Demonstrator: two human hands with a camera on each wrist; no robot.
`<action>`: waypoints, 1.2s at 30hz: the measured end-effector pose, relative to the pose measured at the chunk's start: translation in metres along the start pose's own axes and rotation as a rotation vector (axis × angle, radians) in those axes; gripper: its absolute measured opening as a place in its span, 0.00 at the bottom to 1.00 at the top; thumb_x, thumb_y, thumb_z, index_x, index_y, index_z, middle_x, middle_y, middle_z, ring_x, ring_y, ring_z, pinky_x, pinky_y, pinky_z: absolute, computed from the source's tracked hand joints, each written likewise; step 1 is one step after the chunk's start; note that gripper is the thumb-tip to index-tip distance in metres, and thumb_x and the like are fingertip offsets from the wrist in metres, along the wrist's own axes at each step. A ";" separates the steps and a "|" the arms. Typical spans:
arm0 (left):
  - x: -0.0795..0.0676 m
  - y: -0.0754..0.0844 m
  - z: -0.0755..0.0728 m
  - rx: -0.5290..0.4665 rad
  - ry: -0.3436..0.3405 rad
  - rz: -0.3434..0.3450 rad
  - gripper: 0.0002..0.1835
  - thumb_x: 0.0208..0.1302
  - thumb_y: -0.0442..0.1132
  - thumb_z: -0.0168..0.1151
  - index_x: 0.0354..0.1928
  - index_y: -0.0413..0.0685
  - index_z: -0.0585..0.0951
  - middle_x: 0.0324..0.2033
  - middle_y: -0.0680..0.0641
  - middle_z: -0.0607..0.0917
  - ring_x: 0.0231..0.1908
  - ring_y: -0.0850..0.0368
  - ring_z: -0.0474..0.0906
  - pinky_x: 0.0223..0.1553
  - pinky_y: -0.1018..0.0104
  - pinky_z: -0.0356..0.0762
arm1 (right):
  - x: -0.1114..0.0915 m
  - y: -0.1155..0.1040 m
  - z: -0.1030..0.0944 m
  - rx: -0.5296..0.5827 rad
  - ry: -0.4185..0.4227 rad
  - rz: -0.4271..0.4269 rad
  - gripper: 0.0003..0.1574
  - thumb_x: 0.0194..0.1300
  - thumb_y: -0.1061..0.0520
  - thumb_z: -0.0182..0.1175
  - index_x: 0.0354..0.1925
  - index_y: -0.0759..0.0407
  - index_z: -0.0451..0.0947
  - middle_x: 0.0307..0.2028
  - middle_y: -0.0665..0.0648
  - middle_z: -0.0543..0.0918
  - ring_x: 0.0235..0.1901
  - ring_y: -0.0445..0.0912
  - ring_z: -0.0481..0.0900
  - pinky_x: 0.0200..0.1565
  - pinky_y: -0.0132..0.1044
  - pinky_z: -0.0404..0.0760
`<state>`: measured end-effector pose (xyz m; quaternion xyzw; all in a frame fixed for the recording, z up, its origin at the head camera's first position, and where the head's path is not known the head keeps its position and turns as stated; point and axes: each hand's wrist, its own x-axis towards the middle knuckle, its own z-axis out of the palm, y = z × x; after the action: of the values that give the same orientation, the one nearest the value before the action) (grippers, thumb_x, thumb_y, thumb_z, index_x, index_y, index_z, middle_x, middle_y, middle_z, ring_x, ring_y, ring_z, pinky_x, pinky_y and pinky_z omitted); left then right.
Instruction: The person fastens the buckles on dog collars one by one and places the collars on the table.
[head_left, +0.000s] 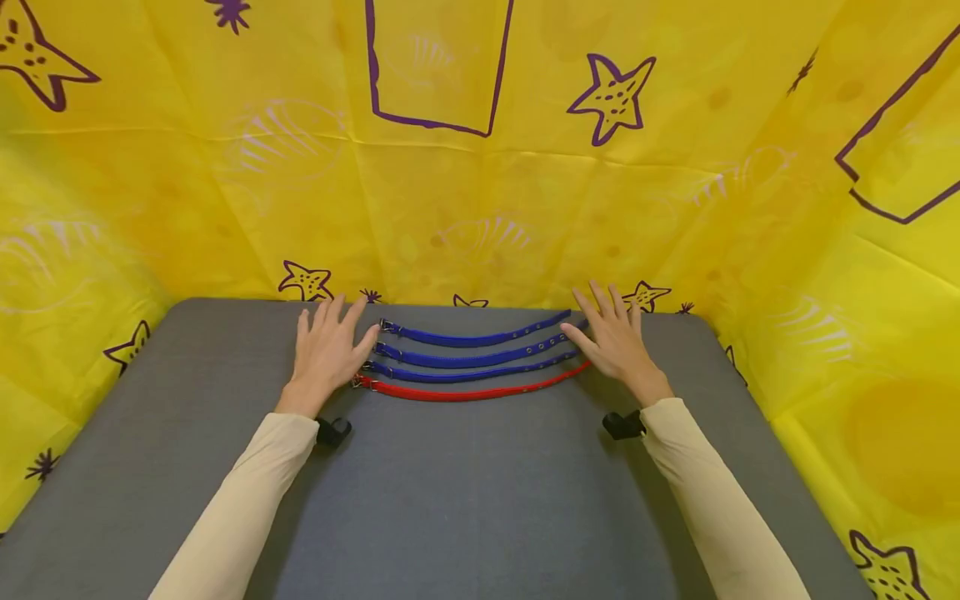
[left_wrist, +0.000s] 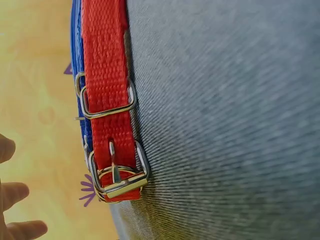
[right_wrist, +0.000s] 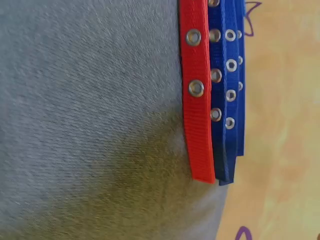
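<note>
Three blue collars lie side by side near the table's far edge: a top one [head_left: 465, 341], a middle one [head_left: 457, 362] and a lower one [head_left: 457, 378]. Closest to me is a red collar [head_left: 450, 396], bowed in the same curve. My left hand [head_left: 326, 354] is spread beside the buckle ends, its thumb close to them. In the left wrist view the red collar's metal buckle [left_wrist: 120, 186] and loop show clearly. At the eyeleted ends my right hand [head_left: 617, 342] is spread, partly covering the blue tips. The right wrist view shows the red collar's flat tip [right_wrist: 200, 160].
The collars lie on a grey cloth-covered table [head_left: 472, 500]. A yellow sheet [head_left: 480, 192] printed with purple starfish and pale fish rises behind it and along both sides. Dark wrist cameras, a left one [head_left: 334, 432] and a right one [head_left: 624, 425], sit under the wrists.
</note>
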<state>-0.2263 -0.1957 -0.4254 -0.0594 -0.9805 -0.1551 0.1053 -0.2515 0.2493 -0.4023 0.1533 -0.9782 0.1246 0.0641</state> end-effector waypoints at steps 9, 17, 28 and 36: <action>-0.014 0.000 0.001 -0.043 0.017 0.014 0.30 0.75 0.56 0.46 0.72 0.50 0.66 0.71 0.33 0.64 0.71 0.33 0.56 0.69 0.30 0.44 | -0.016 -0.001 0.006 0.053 0.011 -0.007 0.47 0.73 0.27 0.42 0.79 0.46 0.48 0.79 0.61 0.45 0.77 0.65 0.38 0.68 0.73 0.35; -0.020 0.003 0.000 -0.094 0.031 0.014 0.28 0.75 0.55 0.48 0.70 0.49 0.70 0.68 0.33 0.68 0.70 0.36 0.60 0.68 0.30 0.47 | -0.025 -0.003 0.011 0.110 -0.009 -0.012 0.44 0.74 0.32 0.45 0.78 0.47 0.51 0.78 0.63 0.47 0.77 0.65 0.40 0.69 0.71 0.38; -0.029 0.004 -0.001 -0.156 -0.066 0.029 0.26 0.76 0.53 0.50 0.67 0.46 0.72 0.64 0.33 0.73 0.65 0.33 0.67 0.63 0.32 0.60 | -0.031 -0.003 0.013 0.181 -0.087 -0.006 0.42 0.74 0.36 0.50 0.75 0.56 0.59 0.77 0.65 0.53 0.76 0.66 0.45 0.70 0.69 0.46; -0.039 0.004 0.005 -0.255 -0.137 -0.014 0.25 0.74 0.53 0.53 0.63 0.43 0.75 0.61 0.34 0.75 0.60 0.35 0.70 0.61 0.36 0.66 | -0.038 -0.001 0.019 0.232 -0.116 -0.004 0.40 0.72 0.38 0.55 0.71 0.59 0.65 0.74 0.67 0.59 0.74 0.66 0.51 0.69 0.70 0.48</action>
<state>-0.1884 -0.1939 -0.4374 -0.0760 -0.9581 -0.2748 0.0286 -0.2171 0.2538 -0.4266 0.1683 -0.9590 0.2278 -0.0104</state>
